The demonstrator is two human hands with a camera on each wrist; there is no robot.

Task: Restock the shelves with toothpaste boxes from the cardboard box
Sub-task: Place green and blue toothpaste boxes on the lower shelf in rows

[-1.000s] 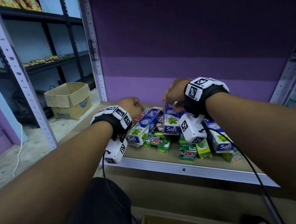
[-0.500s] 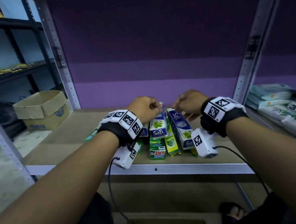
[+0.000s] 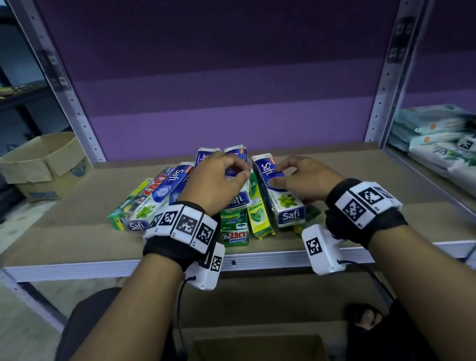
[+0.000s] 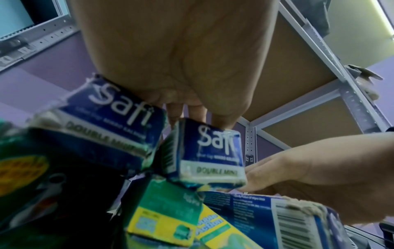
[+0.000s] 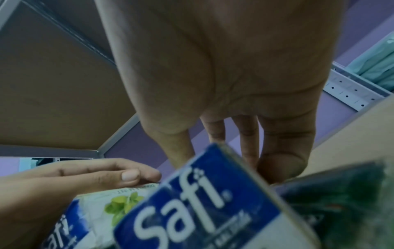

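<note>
A pile of toothpaste boxes, blue Safi and green Zact, lies on the middle of the brown shelf. My left hand curls over the far end of the middle Safi box; its fingers reach behind that box. My right hand pinches the right Safi box between thumb and fingers. The same box fills the right wrist view. An open cardboard box stands on the floor below the shelf, between my arms.
Grey uprights frame the shelf against a purple back wall. A second cardboard box sits on the floor at the left. Soft packs fill the neighbouring shelf on the right. Bare board lies on both sides of the pile.
The head view has swung right, centring the pile. Both hands stay on the pile; their fingers have spread from fists, and the right Safi box lies further right of the middle one.
</note>
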